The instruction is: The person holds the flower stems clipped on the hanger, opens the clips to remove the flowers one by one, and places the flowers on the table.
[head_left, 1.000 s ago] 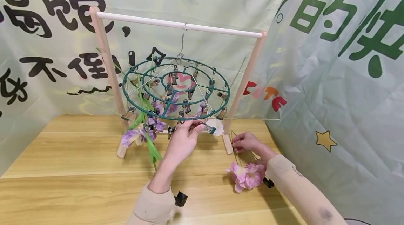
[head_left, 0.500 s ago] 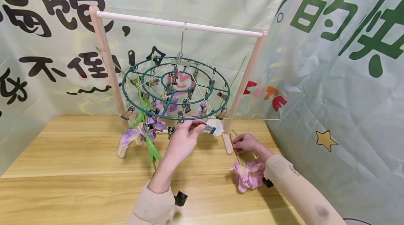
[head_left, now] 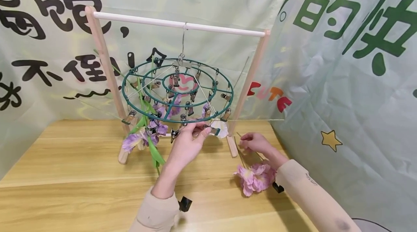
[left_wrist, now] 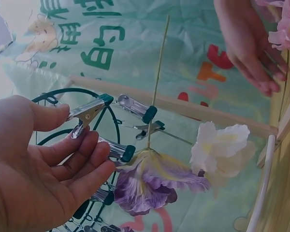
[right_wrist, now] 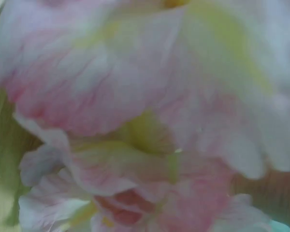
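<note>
In the head view my left hand [head_left: 187, 145] reaches under the front rim of a round green clip hanger [head_left: 153, 112]. Thumb and fingers pinch a metal clip with teal tips [left_wrist: 89, 111], with nothing between those tips in the left wrist view. My right hand [head_left: 257, 142] is low at the right, its fingers bent beside thin stems of pink artificial flowers [head_left: 255, 178]. Whether it grips a stem is unclear. Pink petals [right_wrist: 111, 72] fill the right wrist view and hide that hand. A purple flower [left_wrist: 145, 181] and a white flower [left_wrist: 220, 147] hang from clips.
A wooden stand [head_left: 104, 53] with a white bar [head_left: 143, 19] carries the hanger. Several other clips dangle from its rings. Purple flowers with green leaves [head_left: 153, 148] hang at the left. The stand's right foot [head_left: 232, 147] is near my right hand. Printed cloth [head_left: 335, 91] encloses the table [head_left: 81, 174].
The head view has shifted slightly, moving the scene left. My right hand has moved slightly right relative to the stand, and the pink flowers have shifted a little. My left hand still pinches the clip.
</note>
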